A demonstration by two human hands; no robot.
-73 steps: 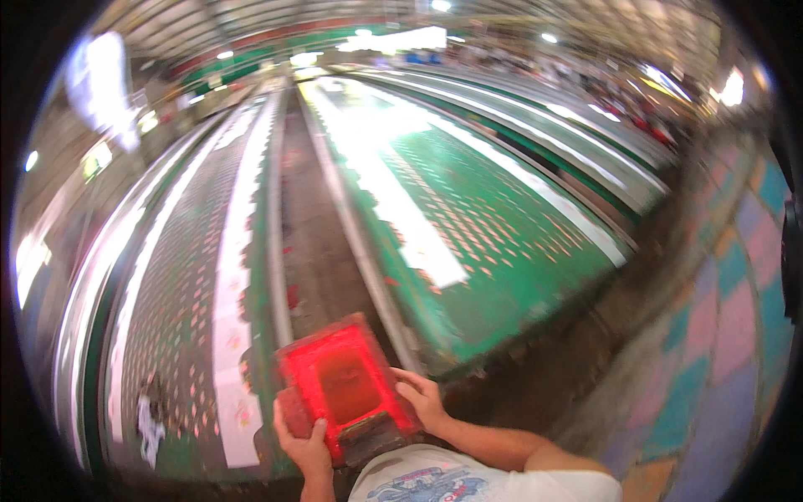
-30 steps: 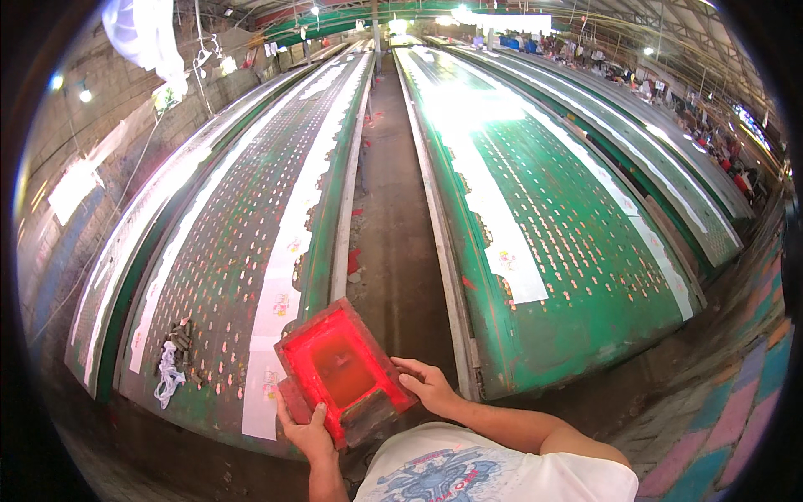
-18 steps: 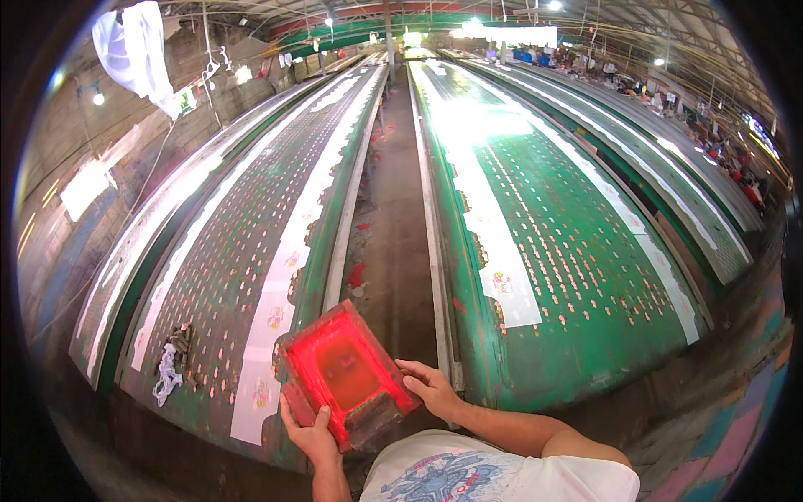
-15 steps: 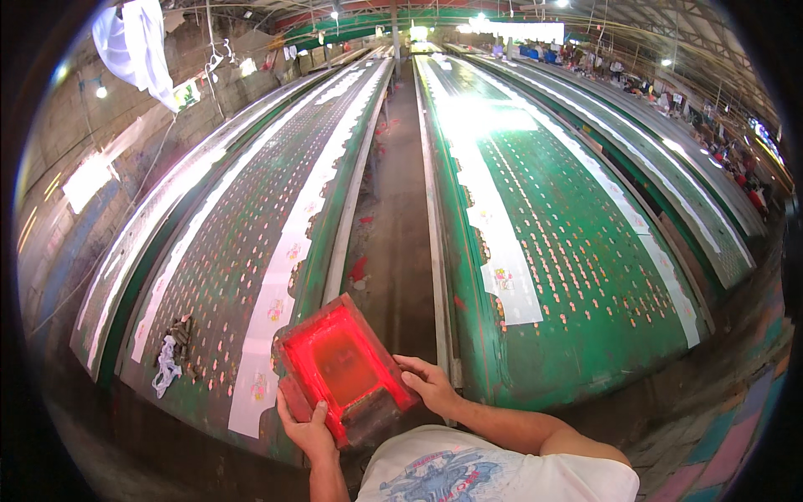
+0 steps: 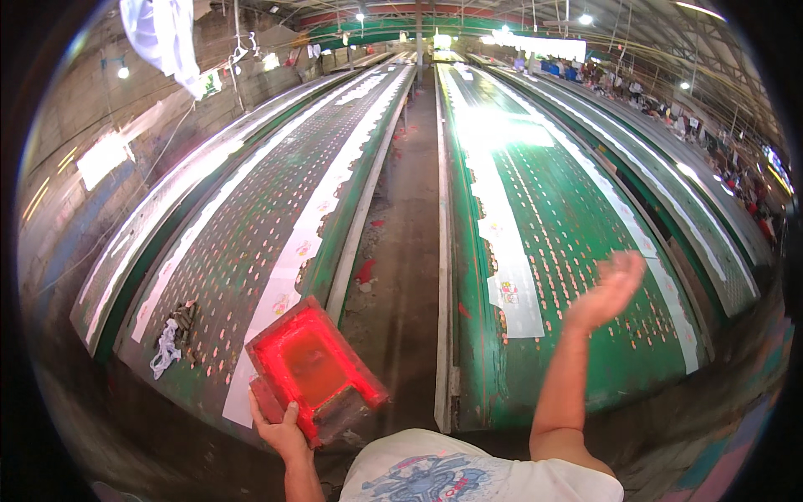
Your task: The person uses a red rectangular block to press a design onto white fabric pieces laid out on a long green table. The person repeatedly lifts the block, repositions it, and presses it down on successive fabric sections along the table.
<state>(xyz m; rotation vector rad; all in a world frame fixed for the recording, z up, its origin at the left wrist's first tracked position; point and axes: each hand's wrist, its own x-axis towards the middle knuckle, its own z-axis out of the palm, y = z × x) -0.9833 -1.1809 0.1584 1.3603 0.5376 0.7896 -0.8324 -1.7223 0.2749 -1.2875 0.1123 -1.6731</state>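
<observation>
My left hand grips the lower left edge of a screen printing frame, thumb on top. The frame is rectangular and smeared with bright red ink, with a darker red mesh in the middle. It is held tilted, over the near end of the left table and the aisle. My right hand is raised above the right table, apart from the frame. It looks empty, its fingers stretched out and a little blurred. Below and left of it, a white fabric strip with a small printed figure lies on the right table.
Long green printing tables run away on both sides of a dark aisle. More white strips and rows of small spots cover the left one. A crumpled white cloth lies at its near left. White fabric hangs at upper left.
My right hand has let go of the frame and swung up and right over the right table. The frame, now in my left hand alone, has shifted slightly left.
</observation>
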